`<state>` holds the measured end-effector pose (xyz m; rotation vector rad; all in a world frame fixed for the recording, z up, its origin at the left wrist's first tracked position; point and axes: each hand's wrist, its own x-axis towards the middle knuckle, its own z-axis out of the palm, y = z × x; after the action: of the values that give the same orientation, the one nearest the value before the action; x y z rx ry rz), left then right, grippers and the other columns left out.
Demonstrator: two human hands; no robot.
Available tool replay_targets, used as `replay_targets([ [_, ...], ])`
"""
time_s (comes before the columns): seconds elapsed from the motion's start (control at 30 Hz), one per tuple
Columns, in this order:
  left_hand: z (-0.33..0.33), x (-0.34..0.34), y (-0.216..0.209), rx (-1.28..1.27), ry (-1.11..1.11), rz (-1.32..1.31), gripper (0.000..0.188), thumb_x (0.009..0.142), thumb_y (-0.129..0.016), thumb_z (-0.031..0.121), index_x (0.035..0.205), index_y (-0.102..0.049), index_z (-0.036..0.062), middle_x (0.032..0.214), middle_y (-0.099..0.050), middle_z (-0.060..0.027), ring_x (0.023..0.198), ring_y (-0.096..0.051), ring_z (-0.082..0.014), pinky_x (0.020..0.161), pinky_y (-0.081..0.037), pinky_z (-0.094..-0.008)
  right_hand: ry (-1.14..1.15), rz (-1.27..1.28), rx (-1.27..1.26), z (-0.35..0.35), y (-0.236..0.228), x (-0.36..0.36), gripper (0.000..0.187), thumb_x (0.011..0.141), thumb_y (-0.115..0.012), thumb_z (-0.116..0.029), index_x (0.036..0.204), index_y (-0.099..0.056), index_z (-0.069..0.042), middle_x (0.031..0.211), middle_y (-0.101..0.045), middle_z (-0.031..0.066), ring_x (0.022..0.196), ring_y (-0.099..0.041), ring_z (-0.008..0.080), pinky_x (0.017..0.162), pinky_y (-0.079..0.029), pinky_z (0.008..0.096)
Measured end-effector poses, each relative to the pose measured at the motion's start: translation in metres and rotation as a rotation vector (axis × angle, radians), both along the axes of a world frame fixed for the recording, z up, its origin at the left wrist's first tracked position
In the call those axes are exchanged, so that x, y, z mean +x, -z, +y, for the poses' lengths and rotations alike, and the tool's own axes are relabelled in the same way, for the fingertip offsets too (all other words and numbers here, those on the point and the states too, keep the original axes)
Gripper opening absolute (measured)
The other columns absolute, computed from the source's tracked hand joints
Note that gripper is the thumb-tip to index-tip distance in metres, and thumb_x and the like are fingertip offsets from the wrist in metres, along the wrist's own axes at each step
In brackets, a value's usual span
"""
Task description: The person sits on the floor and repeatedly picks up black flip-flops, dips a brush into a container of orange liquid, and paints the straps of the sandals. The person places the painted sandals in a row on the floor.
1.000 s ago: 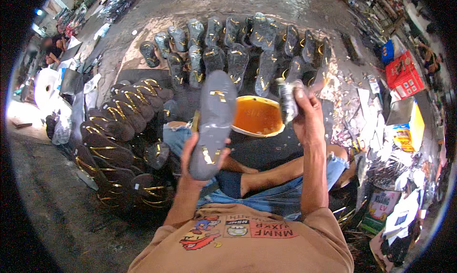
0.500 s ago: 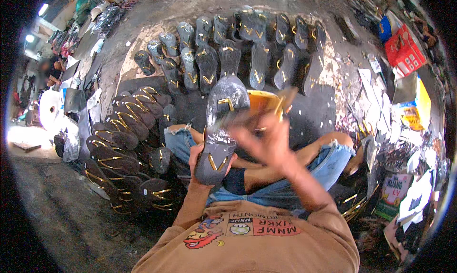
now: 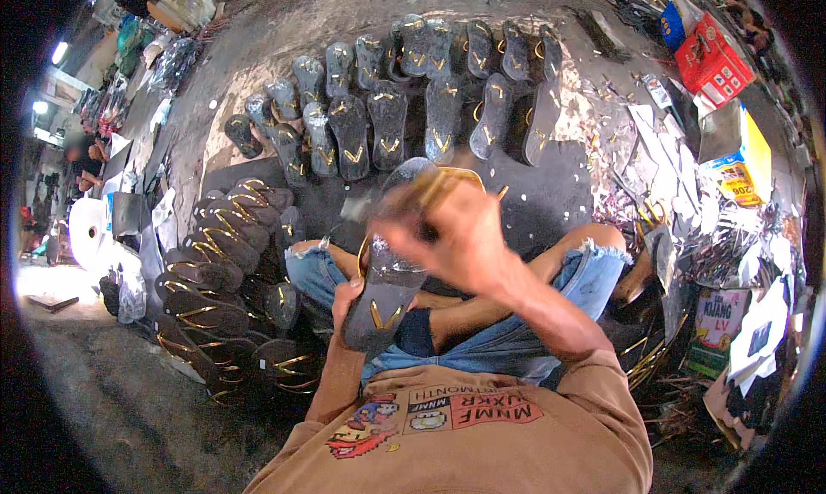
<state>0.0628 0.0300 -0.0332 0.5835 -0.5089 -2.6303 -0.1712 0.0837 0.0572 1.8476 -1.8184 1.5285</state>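
Observation:
My left hand [image 3: 347,298] grips a dark flip-flop sole [image 3: 372,326] by its near end, thumb along the left edge. A gold V-shaped strap piece lies flat on its upper face. Wet gloss coats the middle and far part of this face. Over that part sweeps my right hand [image 3: 465,236], smeared by motion, its fingers closed round what looks like a brush [image 3: 413,193] with a brownish handle. The hand and brush hide much of the sole's far half. Behind them, a yellow-orange bowl [image 3: 471,177] shows only its rim.
Several coated flip-flop soles [image 3: 443,120] lie in rows on the floor ahead. Gold-strapped flip-flops [image 3: 202,270] are heaped at left. Scraps, a red box [image 3: 710,64], a yellow box [image 3: 742,163] and a tin [image 3: 718,322] stand at right. A person [image 3: 86,163] sits far left.
My right hand has moved left and over the sole, bringing the brush across its far part. The left hand still holds the sole. The whole view has shifted slightly.

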Motion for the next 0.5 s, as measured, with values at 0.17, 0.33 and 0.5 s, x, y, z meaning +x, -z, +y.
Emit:
replay_targets([
  [0.17,-0.005,-0.008,0.005,0.044,-0.037,0.134,0.068,0.097,-0.055,0.045,0.149,-0.043,0.0034,0.132,-0.062,-0.0252,0.110,-0.068,-0.0354,0.089,-0.060,-0.0495,0.478,-0.433,-0.077,-0.004,0.025,-0.062,0.030,0.080,-0.087,-0.028,0.082,-0.074,-0.002,0.077,-0.075,0.0128,0.063,-0.072,0.0220,0.055,-0.054,0.0351],
  [0.33,-0.027,-0.057,-0.018,-0.065,-0.211,-0.087,0.054,0.105,-0.050,0.043,0.146,-0.049,0.0090,0.127,-0.065,-0.0211,0.102,-0.071,-0.0297,0.085,-0.063,-0.0427,-0.315,-0.071,0.287,0.056,0.036,0.057,0.015,0.083,-0.079,-0.026,0.095,-0.078,-0.017,0.075,-0.065,0.0038,0.076,-0.068,0.0205,0.070,-0.055,0.0337],
  [0.5,-0.030,-0.073,-0.027,-0.050,-0.186,0.045,0.046,0.106,-0.049,0.035,0.140,-0.054,0.0053,0.128,-0.066,-0.0164,0.107,-0.070,-0.0292,0.088,-0.062,-0.0439,0.136,-0.471,0.018,0.021,0.008,0.005,0.019,0.085,-0.081,-0.026,0.087,-0.074,-0.008,0.069,-0.069,0.0075,0.056,-0.064,0.0203,0.051,-0.049,0.0340],
])
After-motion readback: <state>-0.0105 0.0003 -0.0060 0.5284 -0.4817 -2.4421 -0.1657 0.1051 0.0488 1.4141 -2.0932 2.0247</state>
